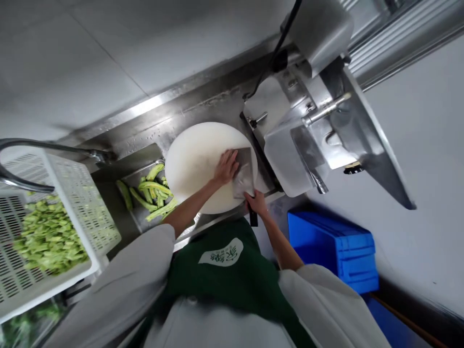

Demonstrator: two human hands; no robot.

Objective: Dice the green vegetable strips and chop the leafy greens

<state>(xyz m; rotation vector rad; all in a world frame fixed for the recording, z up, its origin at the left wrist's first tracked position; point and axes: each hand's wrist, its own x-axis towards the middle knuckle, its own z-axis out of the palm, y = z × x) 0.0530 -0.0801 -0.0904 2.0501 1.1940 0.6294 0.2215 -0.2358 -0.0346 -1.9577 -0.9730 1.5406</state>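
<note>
A cleaver (pixel 245 175) lies broadside over the right part of a round white cutting board (pixel 195 159). Its dark handle points toward my body, and my right hand (pixel 256 202) is closed around it where it meets the blade. My left hand (pixel 225 168) rests at the blade's left edge with its fingers stretched out; whether anything lies under them is hidden. Left of the board, a metal tray (pixel 137 216) in the sink holds long pieces of green vegetable (pixel 155 188), which look like peeled gourd or cucumber.
A white perforated basket (pixel 81 193) full of cut green pieces (pixel 50 234) stands at the left beneath a curved faucet (pixel 27 142). A metal slicing machine (pixel 304 140) sits right of the board, its cable rising behind. Blue crates (pixel 337 246) stand low on the right.
</note>
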